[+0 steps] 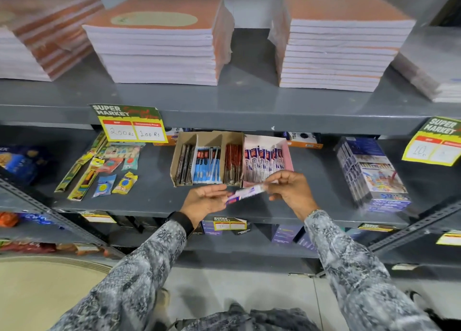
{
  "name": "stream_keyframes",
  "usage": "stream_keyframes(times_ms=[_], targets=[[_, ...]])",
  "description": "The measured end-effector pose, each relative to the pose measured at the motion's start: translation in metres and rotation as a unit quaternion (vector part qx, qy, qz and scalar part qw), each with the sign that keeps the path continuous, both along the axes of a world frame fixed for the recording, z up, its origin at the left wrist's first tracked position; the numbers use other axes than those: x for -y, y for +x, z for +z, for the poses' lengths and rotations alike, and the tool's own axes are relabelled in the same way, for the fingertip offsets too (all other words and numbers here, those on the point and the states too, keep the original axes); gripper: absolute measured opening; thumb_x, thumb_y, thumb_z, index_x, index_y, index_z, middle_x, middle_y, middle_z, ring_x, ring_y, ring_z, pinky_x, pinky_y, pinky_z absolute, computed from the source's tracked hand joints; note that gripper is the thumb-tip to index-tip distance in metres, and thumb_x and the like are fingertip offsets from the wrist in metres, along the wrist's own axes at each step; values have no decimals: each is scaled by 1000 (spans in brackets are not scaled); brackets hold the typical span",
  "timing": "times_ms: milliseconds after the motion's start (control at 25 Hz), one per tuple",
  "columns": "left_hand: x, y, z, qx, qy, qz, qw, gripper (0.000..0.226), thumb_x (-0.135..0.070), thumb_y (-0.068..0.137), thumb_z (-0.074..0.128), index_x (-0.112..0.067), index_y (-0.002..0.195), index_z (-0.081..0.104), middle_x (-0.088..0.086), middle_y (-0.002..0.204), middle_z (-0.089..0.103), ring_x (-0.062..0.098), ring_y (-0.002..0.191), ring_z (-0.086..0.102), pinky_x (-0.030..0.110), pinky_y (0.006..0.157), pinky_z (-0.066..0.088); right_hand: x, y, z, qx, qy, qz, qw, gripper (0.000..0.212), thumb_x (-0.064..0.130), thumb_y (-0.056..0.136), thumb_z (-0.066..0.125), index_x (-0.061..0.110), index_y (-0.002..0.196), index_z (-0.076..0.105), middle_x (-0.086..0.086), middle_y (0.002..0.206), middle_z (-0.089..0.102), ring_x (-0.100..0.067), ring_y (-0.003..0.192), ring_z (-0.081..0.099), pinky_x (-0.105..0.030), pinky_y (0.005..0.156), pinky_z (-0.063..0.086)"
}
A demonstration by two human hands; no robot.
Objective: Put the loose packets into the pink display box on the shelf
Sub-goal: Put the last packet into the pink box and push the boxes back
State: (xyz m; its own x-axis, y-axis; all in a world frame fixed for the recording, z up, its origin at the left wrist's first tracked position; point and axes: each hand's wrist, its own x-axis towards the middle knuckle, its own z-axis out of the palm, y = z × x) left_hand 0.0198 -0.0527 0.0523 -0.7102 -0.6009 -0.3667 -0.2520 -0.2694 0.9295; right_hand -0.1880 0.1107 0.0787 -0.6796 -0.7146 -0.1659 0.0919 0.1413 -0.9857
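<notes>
The pink display box (288,156) stands on the middle grey shelf, holding several white-and-blue packets upright. Just in front of it, above the shelf edge, I hold a long white packet (247,193) with a blue and red end between both hands. My right hand (290,189) pinches its right end with the fingertips. My left hand (204,201), palm up, grips its left end. The packet lies nearly level, tilted up to the right, below the box's front wall.
A brown cardboard box (183,143) with dark, blue and red packets adjoins the pink box on the left. Loose stationery packs (99,171) lie further left, a blue boxed stack (374,176) at right. Notebook piles (159,41) fill the shelf above; price tags (132,128) hang from its edge.
</notes>
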Motion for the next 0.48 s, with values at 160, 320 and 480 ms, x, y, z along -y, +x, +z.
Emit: stream_keyframes(times_ms=[160,320,480], targets=[[-2,-1,-8,135,-253,-24,958,47,-22,92,68,-21,138,58,8,139,63,23,128,60,38,111,45,8,-21,10,-352,-58,-240,903,15,-6,81,67,7,78,73,-6,79,75,-14,67,65,-25,62,52],[-2,7,-25,283,-395,-200,851,66,-37,98,53,-20,157,27,4,166,24,23,154,19,38,126,17,33,-32,-12,-605,172,-91,772,37,-12,69,58,10,90,77,-10,86,75,-33,82,68,-42,67,61],[-4,11,-37,320,-446,-274,789,67,-35,103,44,-15,159,14,6,170,1,23,156,-6,40,127,0,36,-22,-35,-528,228,100,812,35,-1,80,55,17,99,80,-9,85,79,-31,76,72,-45,74,63]])
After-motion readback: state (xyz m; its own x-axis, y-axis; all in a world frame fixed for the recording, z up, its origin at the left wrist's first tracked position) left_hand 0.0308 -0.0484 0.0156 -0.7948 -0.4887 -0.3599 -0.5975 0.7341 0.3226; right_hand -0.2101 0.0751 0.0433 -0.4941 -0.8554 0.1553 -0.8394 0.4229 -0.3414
